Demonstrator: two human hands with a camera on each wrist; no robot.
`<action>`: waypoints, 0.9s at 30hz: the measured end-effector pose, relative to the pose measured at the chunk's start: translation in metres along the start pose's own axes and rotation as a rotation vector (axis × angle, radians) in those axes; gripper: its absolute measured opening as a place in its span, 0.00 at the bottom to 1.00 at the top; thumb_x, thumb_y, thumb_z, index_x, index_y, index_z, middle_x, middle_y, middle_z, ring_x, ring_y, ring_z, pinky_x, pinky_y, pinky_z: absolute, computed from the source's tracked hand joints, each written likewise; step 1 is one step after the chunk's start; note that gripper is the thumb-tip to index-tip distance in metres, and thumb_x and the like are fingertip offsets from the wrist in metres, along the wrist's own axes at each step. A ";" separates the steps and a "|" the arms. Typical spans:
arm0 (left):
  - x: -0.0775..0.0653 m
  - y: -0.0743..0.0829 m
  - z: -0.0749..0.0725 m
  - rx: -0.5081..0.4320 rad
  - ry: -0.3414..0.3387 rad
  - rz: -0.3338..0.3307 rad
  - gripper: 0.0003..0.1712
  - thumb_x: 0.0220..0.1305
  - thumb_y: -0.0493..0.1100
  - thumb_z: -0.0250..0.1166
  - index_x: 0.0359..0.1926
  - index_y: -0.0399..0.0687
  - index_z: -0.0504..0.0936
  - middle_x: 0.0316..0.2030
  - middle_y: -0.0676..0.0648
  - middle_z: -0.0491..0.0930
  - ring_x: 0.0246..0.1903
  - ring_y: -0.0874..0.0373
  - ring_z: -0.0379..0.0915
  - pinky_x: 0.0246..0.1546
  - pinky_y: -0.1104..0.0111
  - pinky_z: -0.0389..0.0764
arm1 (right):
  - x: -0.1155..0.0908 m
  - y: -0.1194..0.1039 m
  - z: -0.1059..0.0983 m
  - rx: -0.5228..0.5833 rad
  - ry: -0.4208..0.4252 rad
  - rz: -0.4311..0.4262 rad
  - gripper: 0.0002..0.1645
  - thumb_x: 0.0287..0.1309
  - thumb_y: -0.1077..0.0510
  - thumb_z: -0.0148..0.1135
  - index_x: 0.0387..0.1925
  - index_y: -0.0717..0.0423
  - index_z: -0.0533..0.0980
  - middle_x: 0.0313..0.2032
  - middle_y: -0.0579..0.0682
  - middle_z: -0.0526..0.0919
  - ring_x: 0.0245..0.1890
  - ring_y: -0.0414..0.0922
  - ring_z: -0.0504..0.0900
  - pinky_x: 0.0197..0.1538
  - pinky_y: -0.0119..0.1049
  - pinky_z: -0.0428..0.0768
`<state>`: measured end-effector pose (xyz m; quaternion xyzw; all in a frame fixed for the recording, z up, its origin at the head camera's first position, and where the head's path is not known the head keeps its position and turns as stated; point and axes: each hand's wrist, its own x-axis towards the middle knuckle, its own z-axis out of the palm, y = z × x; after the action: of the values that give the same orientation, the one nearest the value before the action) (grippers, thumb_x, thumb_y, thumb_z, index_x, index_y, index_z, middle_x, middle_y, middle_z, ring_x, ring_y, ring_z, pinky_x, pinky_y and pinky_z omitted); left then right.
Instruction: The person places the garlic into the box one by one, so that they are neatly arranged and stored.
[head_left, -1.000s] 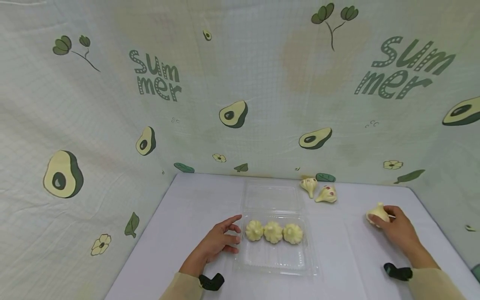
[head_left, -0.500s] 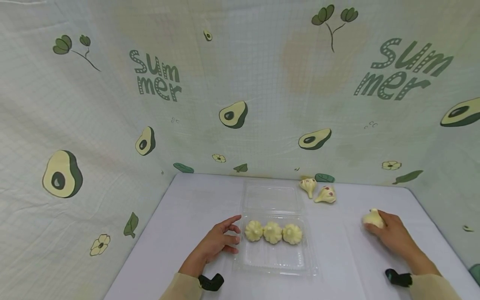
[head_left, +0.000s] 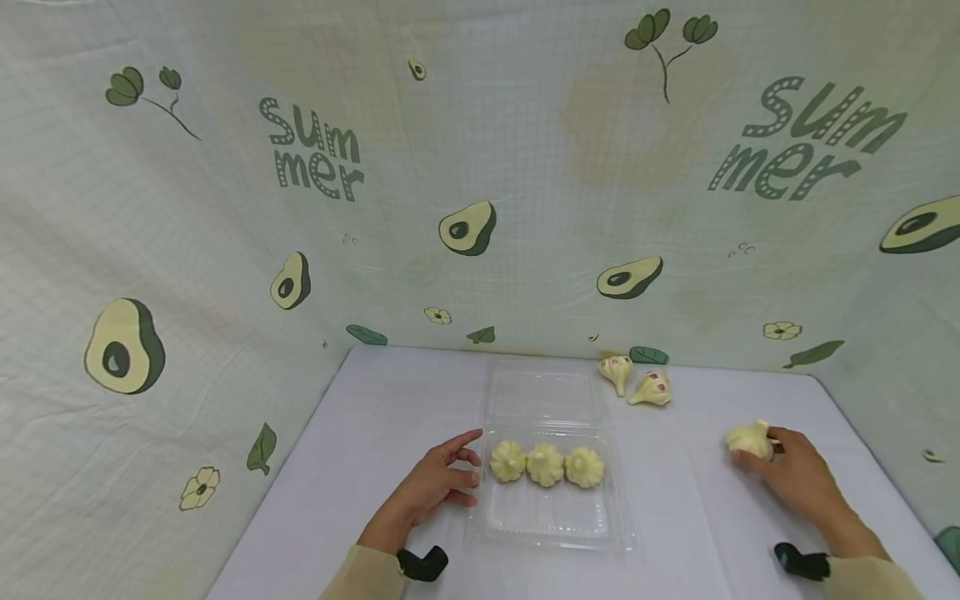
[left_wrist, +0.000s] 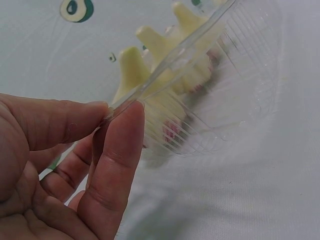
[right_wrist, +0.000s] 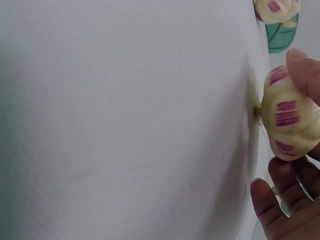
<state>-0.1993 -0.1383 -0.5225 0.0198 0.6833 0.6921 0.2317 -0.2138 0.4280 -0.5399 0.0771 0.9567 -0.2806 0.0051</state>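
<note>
A clear plastic clamshell box (head_left: 555,525) lies opened out on the table with three garlic bulbs (head_left: 545,464) in a row, stems up, in its base. My left hand (head_left: 438,479) is at the box's left side; in the left wrist view, thumb and finger pinch its rim (left_wrist: 175,57). Off to the right, my right hand (head_left: 798,479) holds another garlic bulb (head_left: 748,440) by its sides between thumb and fingers, stem up. The right wrist view shows purple streaks on this bulb (right_wrist: 287,115), its root end close to the table surface.
Two more garlic bulbs, one upper (head_left: 617,374) and one lower (head_left: 652,389), lie at the table's back edge, right of the box's raised lid (head_left: 543,396). A printed cloth (head_left: 525,167) hangs behind and along both sides of the white table (head_left: 390,400).
My right hand has shifted slightly left and lower with the garlic bulb, and its fingers have adjusted around it. The left hand and the box stay in place.
</note>
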 end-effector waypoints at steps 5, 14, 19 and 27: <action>0.000 0.000 0.000 0.000 0.000 0.004 0.46 0.66 0.27 0.68 0.81 0.49 0.64 0.52 0.41 0.73 0.38 0.55 0.76 0.32 0.67 0.89 | -0.003 -0.002 0.005 0.036 0.053 -0.006 0.58 0.70 0.38 0.66 0.71 0.85 0.54 0.60 0.83 0.65 0.58 0.76 0.69 0.55 0.72 0.71; 0.001 0.000 0.000 -0.002 -0.001 0.009 0.45 0.65 0.27 0.68 0.81 0.49 0.65 0.52 0.41 0.73 0.39 0.54 0.76 0.32 0.66 0.89 | -0.007 -0.009 0.013 0.072 0.126 -0.020 0.54 0.70 0.43 0.67 0.72 0.83 0.54 0.60 0.82 0.65 0.58 0.76 0.68 0.53 0.71 0.70; 0.001 0.000 0.000 0.005 0.003 0.005 0.45 0.65 0.27 0.68 0.81 0.49 0.65 0.52 0.41 0.73 0.39 0.54 0.76 0.32 0.66 0.89 | -0.009 -0.019 0.016 0.082 0.098 0.001 0.56 0.71 0.41 0.65 0.73 0.81 0.53 0.63 0.81 0.64 0.59 0.75 0.67 0.54 0.71 0.71; 0.001 0.000 0.000 0.013 0.004 0.002 0.45 0.66 0.27 0.68 0.81 0.49 0.65 0.52 0.41 0.73 0.39 0.54 0.76 0.32 0.66 0.89 | -0.014 -0.034 0.020 0.099 0.086 -0.006 0.57 0.71 0.40 0.66 0.74 0.80 0.53 0.65 0.80 0.63 0.61 0.75 0.66 0.56 0.70 0.73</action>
<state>-0.2004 -0.1380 -0.5225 0.0206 0.6884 0.6878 0.2293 -0.2058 0.3875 -0.5378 0.0866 0.9412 -0.3239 -0.0405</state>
